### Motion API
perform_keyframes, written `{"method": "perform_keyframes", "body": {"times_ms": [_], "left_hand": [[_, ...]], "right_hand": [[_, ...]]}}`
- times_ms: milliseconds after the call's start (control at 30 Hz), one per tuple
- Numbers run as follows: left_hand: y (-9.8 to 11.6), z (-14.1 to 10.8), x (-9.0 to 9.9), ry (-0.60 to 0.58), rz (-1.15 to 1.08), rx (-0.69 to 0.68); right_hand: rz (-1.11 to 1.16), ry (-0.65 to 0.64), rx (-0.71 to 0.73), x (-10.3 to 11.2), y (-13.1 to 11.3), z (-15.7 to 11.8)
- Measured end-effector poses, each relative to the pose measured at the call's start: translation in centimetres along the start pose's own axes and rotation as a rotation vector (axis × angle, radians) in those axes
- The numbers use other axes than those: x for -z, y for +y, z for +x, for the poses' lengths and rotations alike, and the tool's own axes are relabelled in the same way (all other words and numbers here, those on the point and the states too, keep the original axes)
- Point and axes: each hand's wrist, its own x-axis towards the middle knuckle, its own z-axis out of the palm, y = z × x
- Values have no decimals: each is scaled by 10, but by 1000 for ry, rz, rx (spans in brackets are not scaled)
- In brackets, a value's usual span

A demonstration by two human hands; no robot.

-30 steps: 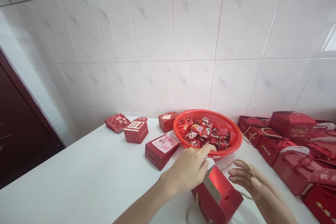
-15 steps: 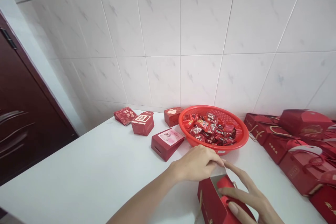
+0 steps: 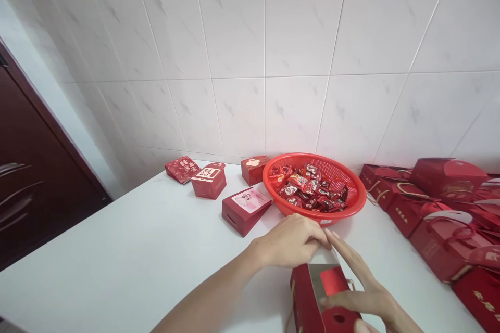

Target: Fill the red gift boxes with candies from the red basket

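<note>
A red gift box (image 3: 302, 296) with a cord handle stands at the bottom edge of the view, its top partly open and a red inner piece visible. The fingers of my left hand (image 3: 292, 239) are closed on its raised far flap. My right hand (image 3: 367, 289) reaches over from the right side. Its index finger meets the far flap near my left fingertips, a second finger lies across the opening, and the thumb is by the near flap, which has a round hole. The bottom of the box is cut off.
Behind my hands a red plastic basket (image 3: 357, 212) holds several wrapped candies (image 3: 308, 187). Several small red boxes lie to its left, including one with a pink label (image 3: 242, 216). Red boxes with handles (image 3: 433, 244) are piled at right. A tiled wall (image 3: 238, 109) backs the table.
The view has shifted slightly. My right fingers have moved back over the box, and its near flap with the round hole and more of the inside now show. My left hand stays at the far flap.
</note>
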Motion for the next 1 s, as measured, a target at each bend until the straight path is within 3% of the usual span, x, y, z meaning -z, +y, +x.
{"method": "perform_keyframes", "body": {"times_ms": [267, 567, 800, 900, 1000], "left_hand": [[1, 0, 1, -43, -20, 47], [4, -1, 9, -27, -58, 98], [-1, -2, 16, 26, -77, 135], [-4, -2, 19, 56, -52, 174], [-4, -4, 25, 6, 11, 199]], "right_hand": [[-61, 15, -26, -17, 4, -5], [15, 53, -115, 2, -7, 0], [-123, 190, -239, 17, 31, 1], [-154, 152, -304, 19, 42, 3], [-181, 84, -352, 18, 40, 3]]}}
